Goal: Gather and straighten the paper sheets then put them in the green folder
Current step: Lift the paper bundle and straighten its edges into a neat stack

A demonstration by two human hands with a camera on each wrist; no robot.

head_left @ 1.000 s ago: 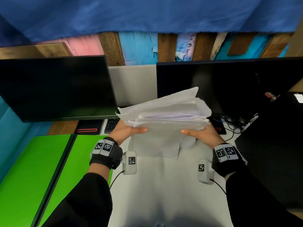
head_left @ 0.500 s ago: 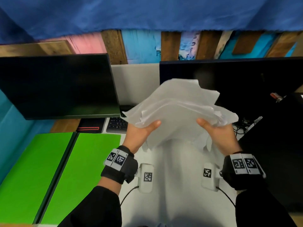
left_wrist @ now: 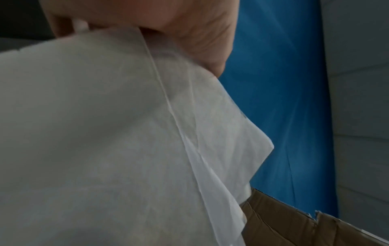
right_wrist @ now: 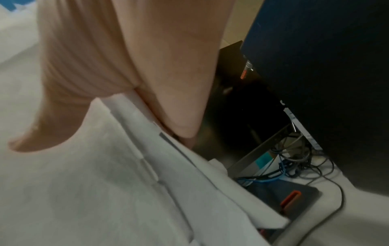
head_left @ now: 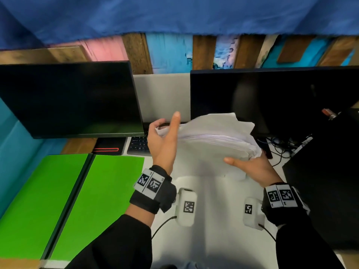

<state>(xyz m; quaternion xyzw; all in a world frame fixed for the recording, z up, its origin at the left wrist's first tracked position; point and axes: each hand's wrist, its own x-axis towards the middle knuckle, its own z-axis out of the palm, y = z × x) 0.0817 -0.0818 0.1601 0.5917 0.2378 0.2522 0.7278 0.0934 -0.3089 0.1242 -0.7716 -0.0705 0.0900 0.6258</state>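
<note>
A thick stack of white paper sheets (head_left: 213, 140) hangs in the air above the white desk (head_left: 213, 220), in front of the right monitor, with its edges uneven. My right hand (head_left: 250, 167) grips its near right corner, thumb on top and fingers underneath; the right wrist view shows that thumb lying across the paper sheets (right_wrist: 105, 191). My left hand (head_left: 165, 136) cups the stack's left end, fingers curled round the far corner and thumb raised. Paper (left_wrist: 105, 141) fills the left wrist view. The green folder (head_left: 108, 191) lies open flat at the left.
Two dark monitors (head_left: 68, 98) (head_left: 272, 101) stand at the back, with a keyboard (head_left: 138, 145) between them. Tangled cables (head_left: 277, 150) and a black box (head_left: 326, 181) crowd the right side. A dark device with a red stripe (head_left: 108, 147) sits behind the folder.
The stack has dropped from a raised tilt to lie nearly flat and shifted right. My left hand moved from the near edge to the left end; my right hand kept its grip.
</note>
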